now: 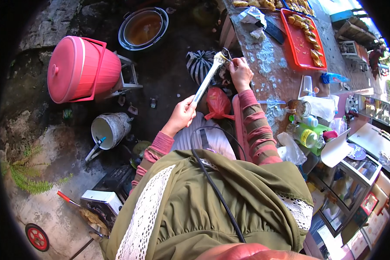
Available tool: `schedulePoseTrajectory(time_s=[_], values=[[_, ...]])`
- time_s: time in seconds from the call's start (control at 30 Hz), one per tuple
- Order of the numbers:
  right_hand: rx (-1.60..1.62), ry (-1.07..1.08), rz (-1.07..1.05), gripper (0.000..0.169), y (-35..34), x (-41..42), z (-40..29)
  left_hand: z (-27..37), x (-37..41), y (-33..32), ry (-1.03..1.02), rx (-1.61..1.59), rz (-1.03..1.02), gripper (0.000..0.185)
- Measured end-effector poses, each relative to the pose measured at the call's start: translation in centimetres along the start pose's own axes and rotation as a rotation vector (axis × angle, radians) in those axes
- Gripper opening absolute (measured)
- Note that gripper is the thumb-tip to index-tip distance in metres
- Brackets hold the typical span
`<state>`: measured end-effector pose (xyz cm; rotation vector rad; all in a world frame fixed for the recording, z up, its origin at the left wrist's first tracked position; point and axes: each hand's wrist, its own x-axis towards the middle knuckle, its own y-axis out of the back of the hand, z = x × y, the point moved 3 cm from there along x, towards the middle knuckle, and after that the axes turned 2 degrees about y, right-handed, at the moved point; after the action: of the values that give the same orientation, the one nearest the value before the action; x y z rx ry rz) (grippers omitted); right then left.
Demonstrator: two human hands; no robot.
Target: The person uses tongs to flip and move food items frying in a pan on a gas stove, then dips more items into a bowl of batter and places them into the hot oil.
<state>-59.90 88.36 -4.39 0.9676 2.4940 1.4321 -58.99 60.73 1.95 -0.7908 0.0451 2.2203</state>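
My left hand [183,112] is closed around the lower end of long metal tongs [208,78], which slant up and away to the right. A small pale yellowish piece [219,58] sits at their far tip. Beside that tip my right hand [241,74] pinches a small dark metal tool with a ring, apparently scissors [226,53]; its blades are mostly hidden. Below the tongs lies a knotted red plastic bag [218,102]. A black-and-white striped bag [200,66] is partly behind them.
On the right, a worn table [266,81] bears a red tray [304,61] of fried snacks, bottles [307,138] and a glass jar [299,109]. To the left stand a lidded pink bucket [84,70] and a dirty white pail [110,131]. A basin of brown liquid [143,28] is ahead.
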Motion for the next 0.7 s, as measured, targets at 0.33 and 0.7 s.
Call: schedulePoseTrajectory(time_s=[0.33, 0.7], values=[[0.046, 0.011, -0.035, 0.014, 0.6, -0.2, 0.1, -0.1, -0.2, -0.1, -0.013, 0.011, 0.009, 0.037], [0.089, -0.063, 0.055, 0.015, 0.9, -0.2, -0.4, 0.8, 0.7, 0.4, -0.001, 0.03, -0.013, 0.041]])
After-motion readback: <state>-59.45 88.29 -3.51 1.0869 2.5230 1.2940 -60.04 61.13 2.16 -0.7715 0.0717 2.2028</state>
